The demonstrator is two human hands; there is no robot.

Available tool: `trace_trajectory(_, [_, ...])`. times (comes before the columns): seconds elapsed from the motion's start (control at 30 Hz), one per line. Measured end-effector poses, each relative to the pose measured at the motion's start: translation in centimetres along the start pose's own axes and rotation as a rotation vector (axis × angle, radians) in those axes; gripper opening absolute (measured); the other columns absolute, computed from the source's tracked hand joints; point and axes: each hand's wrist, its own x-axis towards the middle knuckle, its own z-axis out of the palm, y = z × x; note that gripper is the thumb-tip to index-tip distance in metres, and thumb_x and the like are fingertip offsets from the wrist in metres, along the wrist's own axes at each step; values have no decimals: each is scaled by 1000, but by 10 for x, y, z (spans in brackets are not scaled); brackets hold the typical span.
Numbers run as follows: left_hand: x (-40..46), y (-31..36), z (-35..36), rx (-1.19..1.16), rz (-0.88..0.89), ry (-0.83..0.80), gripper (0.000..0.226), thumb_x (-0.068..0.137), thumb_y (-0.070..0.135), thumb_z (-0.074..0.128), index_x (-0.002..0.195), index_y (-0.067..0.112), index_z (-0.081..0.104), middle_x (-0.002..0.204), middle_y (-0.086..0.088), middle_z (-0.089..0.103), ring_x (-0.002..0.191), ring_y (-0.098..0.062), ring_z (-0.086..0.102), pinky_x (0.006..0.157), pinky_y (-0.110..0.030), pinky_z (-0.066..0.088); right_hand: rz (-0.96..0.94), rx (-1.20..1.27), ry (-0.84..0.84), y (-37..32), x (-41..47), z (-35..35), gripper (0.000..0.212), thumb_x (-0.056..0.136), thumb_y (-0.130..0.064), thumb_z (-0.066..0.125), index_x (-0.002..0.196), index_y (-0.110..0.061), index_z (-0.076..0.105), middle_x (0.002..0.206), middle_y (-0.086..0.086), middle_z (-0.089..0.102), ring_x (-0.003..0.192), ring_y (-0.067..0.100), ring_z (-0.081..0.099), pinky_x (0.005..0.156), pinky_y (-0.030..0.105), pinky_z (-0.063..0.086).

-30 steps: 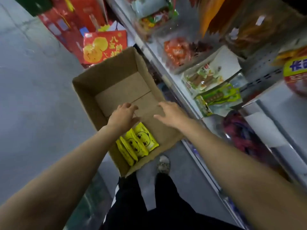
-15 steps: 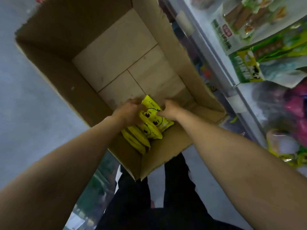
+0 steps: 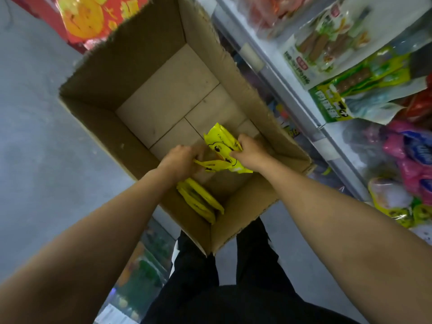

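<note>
Head: packet [image 3: 211, 165] half behind left hand [image 3: 181, 160]

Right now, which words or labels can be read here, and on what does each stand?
Nothing is sharp enough to quote.
Held yellow packets: small dark print, blurred.
Red box: yellow characters, blurred.
Green snack bag: dark characters, blurred.
White snack bag: red label, too small.
</note>
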Motion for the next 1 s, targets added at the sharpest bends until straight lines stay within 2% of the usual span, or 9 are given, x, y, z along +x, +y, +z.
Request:
trace_trajectory(0.2, [-37, 21, -51, -152, 7, 50, 41, 73, 37, 81, 76, 6, 54, 63, -1, 48, 65, -18, 45, 60, -32, 36, -181, 211, 284, -15, -55, -66, 20, 94, -31, 63, 105, -17, 55, 93, 1, 59, 91, 27, 60, 73, 37, 46])
trace_trajectory(0.33, [-70, 45, -68, -323, -9, 33, 40, 73, 36, 81, 74, 8, 53, 62, -3, 48, 56, -14, 42, 53, -28, 31, -235, 471, 468, -20, -107, -96, 11, 98, -28, 59, 99, -17, 59, 90, -6, 60, 80, 10, 56, 65, 22, 39])
trace_trajectory(0.43, [-94, 69, -75, -485, -1, 13, 39, 72, 35, 82, 76, 11, 52, 64, -5, 45, 60, -16, 43, 54, -28, 32, -186, 719, 529, -18, -146, -110, 27, 99, -33, 56, 111, -10, 62, 106, 9, 67, 90, 17, 62, 76, 33, 51])
trace_trajectory(0.53, [-123, 104, -76, -619, 28, 8, 38, 71, 34, 84, 76, 13, 52, 61, -4, 49, 52, -14, 46, 48, -22, 34, -168, 1013, 562, -10, -189, -124, 17, 99, -36, 56, 97, -21, 65, 101, 5, 69, 77, 10, 65, 59, 22, 51])
trace_trajectory(0.6, [-146, 133, -71, -745, 70, -15, 28, 77, 18, 79, 72, 12, 52, 57, 1, 61, 48, -11, 57, 46, -20, 43, -185, 1222, 518, -2, -222, -131, 17, 95, -38, 62, 94, -21, 64, 96, 4, 73, 73, 18, 70, 57, 30, 55])
trace_trajectory(0.73, [-193, 197, -44, -880, 204, -64, 18, 81, -2, 68, 89, 3, 53, 65, -1, 70, 56, -11, 67, 49, -22, 53, -325, 1374, 505, 37, -297, -141, 22, 88, -28, 71, 105, -15, 67, 97, 9, 76, 82, 26, 73, 71, 44, 60])
trace_trajectory(0.8, [-215, 228, -22, -922, 286, -109, 34, 77, -5, 69, 107, -2, 54, 73, -2, 73, 62, -12, 70, 52, -23, 55, -370, 1386, 538, 63, -339, -145, 26, 87, -27, 72, 109, -14, 66, 99, 9, 75, 81, 24, 73, 68, 37, 59])
trace_trajectory(0.9, [-245, 276, 22, -967, 411, -322, 69, 62, 12, 86, 125, 3, 56, 111, -15, 70, 91, -26, 71, 68, -34, 58, -434, 1410, 633, 113, -406, -146, 25, 86, -22, 73, 109, -14, 65, 97, 8, 76, 76, 23, 72, 67, 37, 59])
trace_trajectory(1.0, [-271, 328, 67, -939, 460, -415, 83, 50, 23, 93, 123, 6, 59, 116, -18, 67, 95, -31, 69, 70, -39, 57, -480, 1435, 750, 170, -474, -146, 35, 85, -21, 74, 116, -9, 64, 94, 8, 76, 75, 22, 72, 66, 35, 59])
